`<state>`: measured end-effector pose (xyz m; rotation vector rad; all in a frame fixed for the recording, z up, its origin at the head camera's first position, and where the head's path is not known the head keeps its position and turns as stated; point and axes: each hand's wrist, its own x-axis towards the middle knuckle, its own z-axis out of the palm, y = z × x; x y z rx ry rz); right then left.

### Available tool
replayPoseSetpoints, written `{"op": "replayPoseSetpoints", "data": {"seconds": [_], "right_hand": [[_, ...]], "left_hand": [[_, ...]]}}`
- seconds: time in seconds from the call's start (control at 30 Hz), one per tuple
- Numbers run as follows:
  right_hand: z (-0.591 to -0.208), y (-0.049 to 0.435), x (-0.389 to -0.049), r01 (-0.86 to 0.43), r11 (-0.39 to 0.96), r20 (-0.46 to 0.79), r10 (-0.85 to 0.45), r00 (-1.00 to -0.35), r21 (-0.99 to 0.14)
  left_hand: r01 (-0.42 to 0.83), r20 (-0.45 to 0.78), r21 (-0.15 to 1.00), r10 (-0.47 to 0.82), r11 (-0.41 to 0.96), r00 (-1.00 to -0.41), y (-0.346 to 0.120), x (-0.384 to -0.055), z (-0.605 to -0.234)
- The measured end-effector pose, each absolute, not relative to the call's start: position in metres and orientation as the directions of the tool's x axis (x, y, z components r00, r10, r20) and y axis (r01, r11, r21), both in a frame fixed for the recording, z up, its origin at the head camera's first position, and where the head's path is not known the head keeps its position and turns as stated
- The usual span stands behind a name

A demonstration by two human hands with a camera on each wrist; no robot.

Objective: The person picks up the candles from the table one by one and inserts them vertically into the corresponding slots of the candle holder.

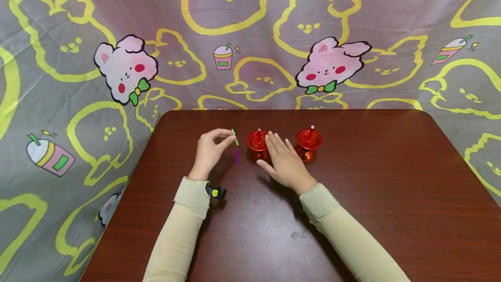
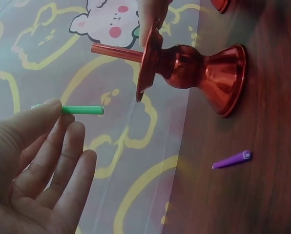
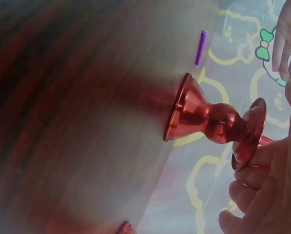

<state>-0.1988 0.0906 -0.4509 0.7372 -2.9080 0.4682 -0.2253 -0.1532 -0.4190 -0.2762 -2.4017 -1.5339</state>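
Note:
My left hand (image 1: 211, 149) pinches a thin green stick (image 2: 83, 110), like a slim candle, between thumb and forefinger. It is held in the air left of a shiny red metal candle holder (image 2: 218, 73), which stands upright with a thin tube rising from its dish. My right hand (image 1: 285, 162) is spread with fingers extended, fingertips at the right side of that holder's dish rim (image 3: 255, 131). A purple stick (image 1: 236, 157) of similar size lies on the table left of the holder.
A second red candle holder (image 1: 309, 139) stands to the right, just beyond my right hand. Everything stands on a dark brown wooden table (image 1: 375, 195) with rounded back corners. A grey curtain (image 1: 250, 42) with cartoon prints hangs behind and on both sides.

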Motion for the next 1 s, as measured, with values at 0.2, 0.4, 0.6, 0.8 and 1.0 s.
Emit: {"op": "replayPoseSetpoints", "data": {"seconds": [0.2,0.4,0.6,0.8,1.0], "right_hand": [[-0.449,0.09,-0.198,-0.478,0.836,0.161,-0.45,-0.878,-0.269],[-0.448,0.089,-0.198,-0.477,0.837,0.152,-0.452,-0.879,-0.269],[-0.449,0.089,-0.198,-0.477,0.836,0.159,-0.45,-0.879,-0.273],[-0.449,0.089,-0.198,-0.475,0.836,0.162,-0.447,-0.88,-0.273],[-0.45,0.089,-0.199,-0.47,0.84,0.15,-0.445,-0.883,-0.271]], "left_hand": [[0.336,0.362,0.831,0.027,0.444,-0.932,-0.148,-0.227,-0.414],[0.369,0.394,0.818,0.037,0.441,-0.918,-0.142,-0.228,-0.409],[0.383,0.408,0.814,0.04,0.437,-0.912,-0.136,-0.23,-0.405],[0.414,0.431,0.805,0.062,0.424,-0.9,-0.129,-0.232,-0.402],[0.418,0.432,0.8,0.071,0.431,-0.899,-0.124,-0.234,-0.4]]}}
